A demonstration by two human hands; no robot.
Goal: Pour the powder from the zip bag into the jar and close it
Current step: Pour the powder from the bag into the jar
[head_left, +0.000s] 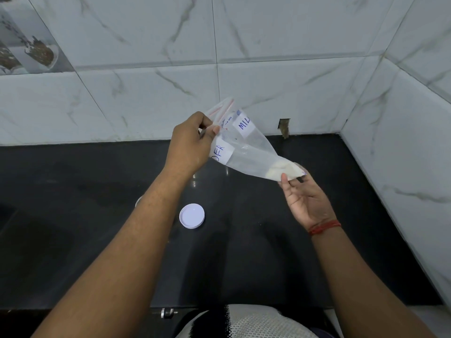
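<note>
A clear zip bag (246, 147) with a red zip strip and white handwritten labels hangs in the air over the black counter. White powder (284, 170) sits bunched in its lower right corner. My left hand (189, 145) pinches the bag near its zip end. My right hand (305, 198) holds the powder-filled corner from below with its fingertips. A white round lid (192, 215) lies flat on the counter beneath the bag. Only a sliver of the jar's rim (138, 201) peeks out from behind my left forearm.
The black counter (256, 252) runs to a marble-tiled back wall (146, 93) and a tiled side wall (402, 142) on the right. A small hole (284, 128) breaks the wall at counter level. A metal knob (167, 312) sits at the counter's front edge.
</note>
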